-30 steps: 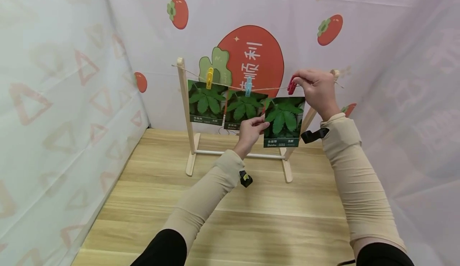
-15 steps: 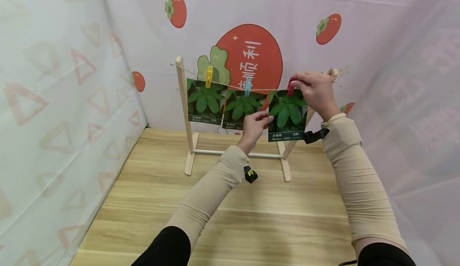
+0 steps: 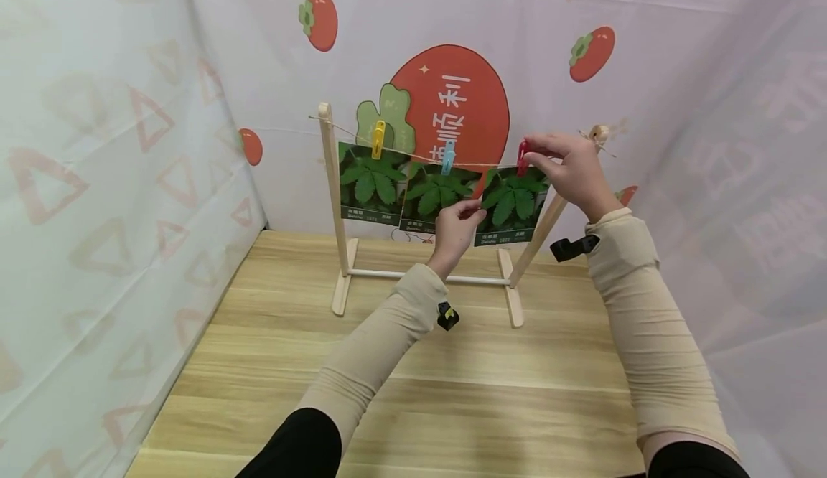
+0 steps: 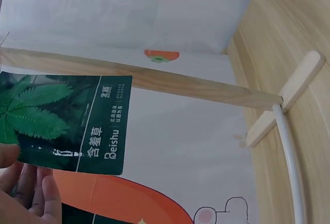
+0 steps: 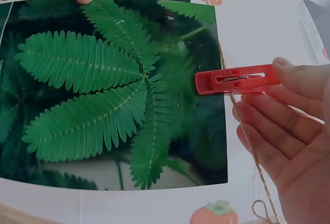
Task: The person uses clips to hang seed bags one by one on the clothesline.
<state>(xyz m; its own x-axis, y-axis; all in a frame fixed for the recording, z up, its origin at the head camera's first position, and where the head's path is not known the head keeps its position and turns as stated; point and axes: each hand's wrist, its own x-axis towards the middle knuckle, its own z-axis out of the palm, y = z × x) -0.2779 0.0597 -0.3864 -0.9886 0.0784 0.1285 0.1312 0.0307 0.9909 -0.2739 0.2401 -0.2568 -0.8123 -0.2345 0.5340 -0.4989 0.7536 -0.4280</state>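
My left hand pinches the left edge of a green seed packet with a leaf picture, thumb in front and fingers behind. At the packet's top edge, my right hand holds a red clothespin by its handle end, between thumb and fingers. In the right wrist view the clothespin's tip overlaps the packet's top margin, and the twine passes beneath its middle. Two matching packets hang to the left, one under a yellow clothespin, the other under a light blue clothespin.
The twine runs between two posts of a wooden stand, joined low down by a white rod. It stands on a wood-grain table. Behind hangs a printed cloth with red fruit, and a patterned cloth borders the left.
The third packet has risen to the twine and now tilts slightly, lining up with its neighbours. The red clothespin, earlier above the packet, now sits over its top edge; my right fingers have spread somewhat.
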